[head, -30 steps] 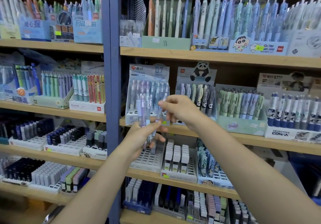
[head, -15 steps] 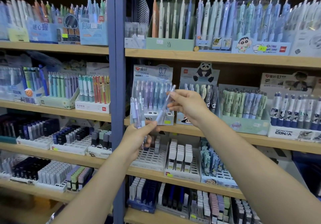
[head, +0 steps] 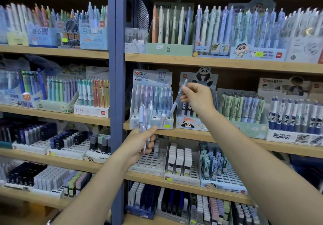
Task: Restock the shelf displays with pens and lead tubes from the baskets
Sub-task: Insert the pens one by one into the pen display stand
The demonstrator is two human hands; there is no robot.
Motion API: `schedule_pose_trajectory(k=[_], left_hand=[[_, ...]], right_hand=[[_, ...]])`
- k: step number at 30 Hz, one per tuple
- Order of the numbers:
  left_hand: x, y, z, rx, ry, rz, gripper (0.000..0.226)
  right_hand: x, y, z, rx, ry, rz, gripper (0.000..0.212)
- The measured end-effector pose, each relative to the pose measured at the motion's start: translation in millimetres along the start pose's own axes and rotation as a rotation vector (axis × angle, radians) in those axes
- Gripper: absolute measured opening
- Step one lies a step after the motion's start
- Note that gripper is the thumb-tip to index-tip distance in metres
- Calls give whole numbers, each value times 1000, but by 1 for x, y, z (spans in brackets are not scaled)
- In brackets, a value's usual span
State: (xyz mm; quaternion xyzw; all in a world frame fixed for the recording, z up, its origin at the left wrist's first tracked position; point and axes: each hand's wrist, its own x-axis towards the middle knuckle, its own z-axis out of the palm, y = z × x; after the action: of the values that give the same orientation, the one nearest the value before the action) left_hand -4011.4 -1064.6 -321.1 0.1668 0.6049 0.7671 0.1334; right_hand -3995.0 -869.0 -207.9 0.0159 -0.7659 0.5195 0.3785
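- Nearest to me, the left hand (head: 139, 143) is clamped round a small bundle of spare pens (head: 145, 120), holding them upright, just below the front edge of the middle shelf (head: 218, 136).
- A little higher and further in, the right hand (head: 195, 99) pinches a single pen (head: 177, 97) between thumb and fingers; the pen is tilted, its tip pointing down toward the display just left of that hand.
- That display, the 0.7 mm pen box (head: 151, 100), stands directly above the left hand and already holds rows of pastel pens; its front row seems to have gaps.
- I judge the step in hand to be feeding pens one at a time into this box.
- Next, the right hand would need to straighten the pen and lower its tip into a free slot, then take another from the left hand's bundle.
- Beyond the right hand stands the panda display (head: 197, 102).
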Motion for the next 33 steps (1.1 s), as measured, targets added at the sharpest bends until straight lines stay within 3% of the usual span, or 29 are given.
schedule_pose_trajectory(k=[6, 12, 21, 27, 33], left_hand=[[-2, 2, 7, -29, 36, 44, 36], [-2, 2, 4, -23, 12, 61, 48], [0, 0, 0, -20, -28, 94, 29], [3, -1, 14, -45, 8, 133, 26], [-2, -5, 14, -46, 3, 132, 28]], right_hand=[[6, 11, 11, -153, -124, 42, 16], [8, 13, 25, -271, -133, 33, 13], [-11, 0, 18, -350, 3, -53, 21], [-47, -3, 17, -163, -395, 166, 43], [-41, 6, 11, -11, -404, 206, 30]])
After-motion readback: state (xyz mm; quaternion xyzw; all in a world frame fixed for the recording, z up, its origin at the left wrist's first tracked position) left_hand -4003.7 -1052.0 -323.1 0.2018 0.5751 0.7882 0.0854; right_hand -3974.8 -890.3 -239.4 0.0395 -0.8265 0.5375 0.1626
